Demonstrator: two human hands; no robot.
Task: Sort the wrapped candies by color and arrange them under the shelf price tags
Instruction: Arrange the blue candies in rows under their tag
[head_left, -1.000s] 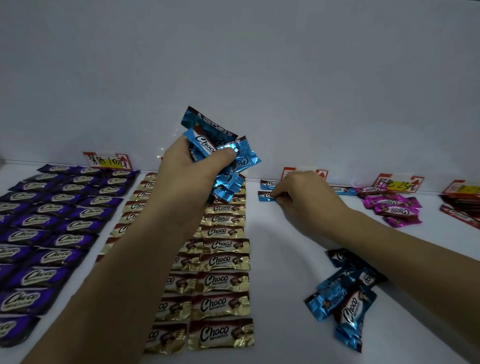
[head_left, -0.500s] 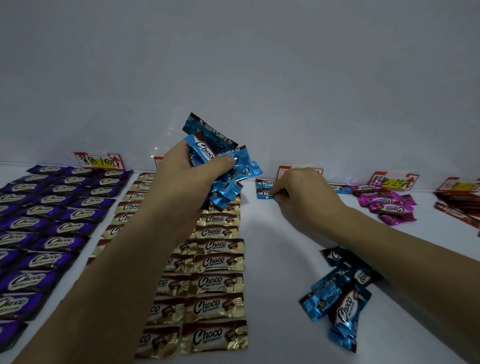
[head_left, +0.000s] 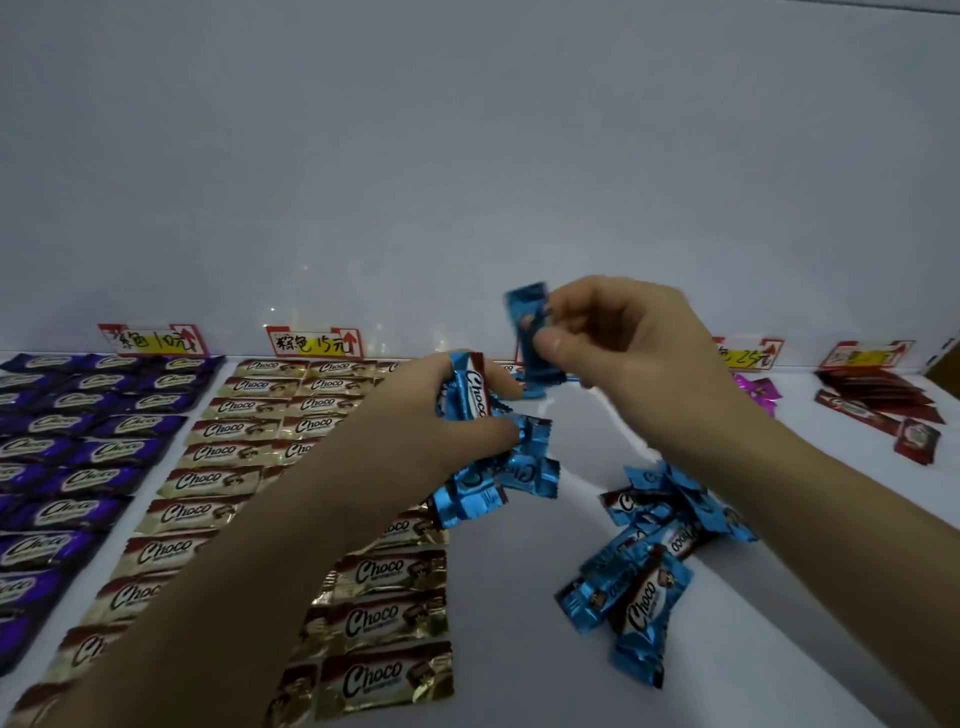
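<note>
**Blue column barely started**

Right hand (head_left: 634, 358) pinched one blue candy (head_left: 532, 332) between thumb and fingertips, lifted above the back of the shelf (head_left: 519, 597). Left hand (head_left: 431, 415) was curled round a bunch of blue candies (head_left: 498, 467). Loose blue pile (head_left: 649, 561) lay just right of the gold rows (head_left: 228, 478). Looked like placement time: next, that candy needed laying flat, squared up in the blue column.

one head-worn view looks forward and down, close over the white shelf (head_left: 519, 582) toward its back wall (head_left: 467, 156).
</note>
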